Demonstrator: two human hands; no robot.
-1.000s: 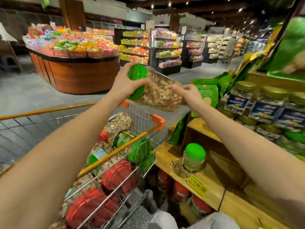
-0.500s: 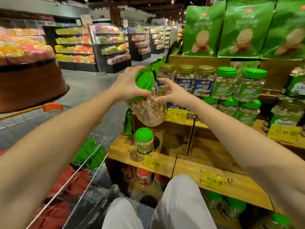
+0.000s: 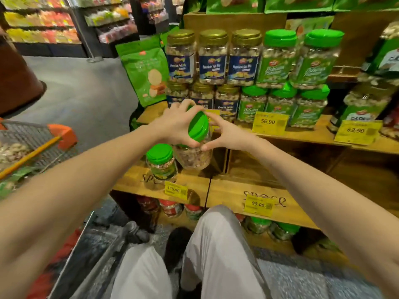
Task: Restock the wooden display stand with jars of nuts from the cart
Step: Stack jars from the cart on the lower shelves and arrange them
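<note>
I hold a clear jar of nuts with a green lid between both hands, just above the low shelf of the wooden display stand. My left hand grips the lid from the left. My right hand grips the jar's neck from the right. The jar leans a little, its base close to the shelf; contact cannot be told. A second green-lidded jar stands on the same shelf immediately to the left. The cart with more jars is at the left edge.
The upper shelf holds rows of gold-lidded nut mix jars and green-lidded jars. Yellow price tags hang on the shelf fronts. More jars sit under the low shelf. My legs in light trousers are below, close to the stand.
The jar has come down and right from over the cart to the low shelf, beside the standing jar. My view has turned from the cart toward the stand.
</note>
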